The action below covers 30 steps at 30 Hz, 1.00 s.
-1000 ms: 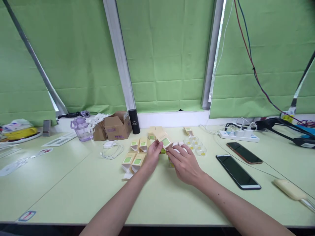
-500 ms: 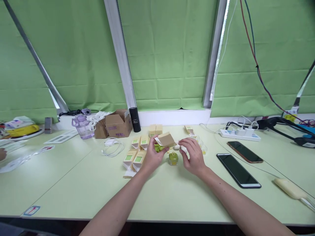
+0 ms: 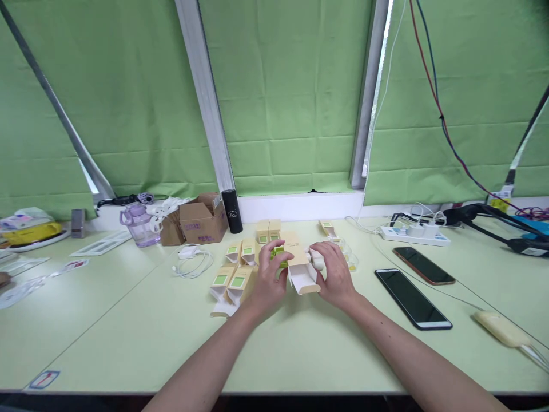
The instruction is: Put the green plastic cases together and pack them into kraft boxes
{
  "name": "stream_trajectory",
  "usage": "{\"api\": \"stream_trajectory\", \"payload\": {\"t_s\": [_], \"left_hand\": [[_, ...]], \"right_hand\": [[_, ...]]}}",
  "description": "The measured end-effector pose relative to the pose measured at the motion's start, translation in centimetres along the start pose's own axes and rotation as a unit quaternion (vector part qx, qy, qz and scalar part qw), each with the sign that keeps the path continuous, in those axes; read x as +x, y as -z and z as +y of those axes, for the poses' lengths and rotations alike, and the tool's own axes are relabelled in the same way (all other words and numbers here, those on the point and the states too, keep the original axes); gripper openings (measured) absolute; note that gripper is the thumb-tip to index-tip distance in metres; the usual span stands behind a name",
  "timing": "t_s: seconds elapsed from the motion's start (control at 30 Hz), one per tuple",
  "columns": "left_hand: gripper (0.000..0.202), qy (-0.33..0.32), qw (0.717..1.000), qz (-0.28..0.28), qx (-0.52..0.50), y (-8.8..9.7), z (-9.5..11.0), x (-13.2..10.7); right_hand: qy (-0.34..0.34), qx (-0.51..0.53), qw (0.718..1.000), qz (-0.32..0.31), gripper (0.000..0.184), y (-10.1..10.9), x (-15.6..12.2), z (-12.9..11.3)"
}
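A small tan cardboard box (image 3: 295,252) is between my hands, its white-lined end and flap unfolded toward me. My left hand (image 3: 268,283) grips its left side with fingers and thumb. At the box's right edge my right hand (image 3: 338,277) is curled, thumb against the flap end. A small white object (image 3: 317,258) shows by my right fingers; whether they hold it I cannot tell. Green glossy pieces (image 3: 278,252) show behind my left fingers. To the left stand several similar boxes (image 3: 238,283) with green windows and open flaps. The box hides the table beneath it.
Two phones (image 3: 414,298) and a cream power bank (image 3: 501,329) lie to the right. Behind them is a power strip (image 3: 415,236). A carton (image 3: 203,220), black bottle (image 3: 232,212), purple jug (image 3: 140,226) and white charger cable (image 3: 193,260) are at the left. Clear plastic trays (image 3: 349,257) lie beyond my right hand.
The box has come down and turned, its unfolded end now facing me. My right hand has closed in on its right side. The green-lidded jar in front is now hidden.
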<state>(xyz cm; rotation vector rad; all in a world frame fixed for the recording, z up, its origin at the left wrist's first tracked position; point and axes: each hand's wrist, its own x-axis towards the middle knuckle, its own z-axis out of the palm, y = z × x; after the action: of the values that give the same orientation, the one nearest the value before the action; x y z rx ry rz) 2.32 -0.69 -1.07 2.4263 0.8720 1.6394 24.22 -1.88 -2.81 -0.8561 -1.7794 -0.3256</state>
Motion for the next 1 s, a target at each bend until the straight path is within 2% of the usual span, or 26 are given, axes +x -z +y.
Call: {"api": "stream_trajectory", "payload": {"t_s": [0.1, 0.2, 0.4, 0.5, 0.67, 0.8, 0.9, 1.0], "left_hand": [[0.038, 0.015, 1.000, -0.013, 0.006, 0.0, 0.0, 0.0], [0.043, 0.035, 0.999, -0.023, -0.022, 0.0, 0.0, 0.0], [0.045, 0.086, 0.985, -0.018, -0.151, -0.3, 0.2, 0.6], [0.046, 0.119, 0.966, -0.003, -0.228, -0.7, -0.1, 0.9], [0.063, 0.174, 0.929, 0.007, -0.326, -1.2, -0.9, 1.3], [0.072, 0.192, 0.919, 0.031, -0.343, -1.2, -1.2, 1.6], [0.075, 0.194, 0.914, 0.058, -0.351, -1.0, -1.1, 1.8], [0.074, 0.190, 0.911, 0.079, -0.357, -0.8, -1.0, 1.9]], "right_hand": [[0.004, 0.008, 1.000, -0.015, 0.072, -0.1, -0.1, 0.1], [0.008, 0.027, 0.999, -0.027, 0.077, -0.2, -0.1, 0.1], [-0.060, 0.132, 0.989, -0.018, 0.061, -0.7, -0.6, -0.1], [-0.085, 0.179, 0.980, -0.011, 0.057, -1.0, -0.8, -0.3], [-0.093, 0.233, 0.968, -0.016, 0.045, -1.0, -0.4, -1.0], [-0.061, 0.196, 0.979, -0.005, 0.038, -0.2, 0.4, -1.6], [-0.038, 0.152, 0.987, -0.038, 0.041, 0.5, 0.8, -2.0], [-0.035, 0.151, 0.986, -0.069, 0.045, 1.0, 0.9, -2.2]]}}
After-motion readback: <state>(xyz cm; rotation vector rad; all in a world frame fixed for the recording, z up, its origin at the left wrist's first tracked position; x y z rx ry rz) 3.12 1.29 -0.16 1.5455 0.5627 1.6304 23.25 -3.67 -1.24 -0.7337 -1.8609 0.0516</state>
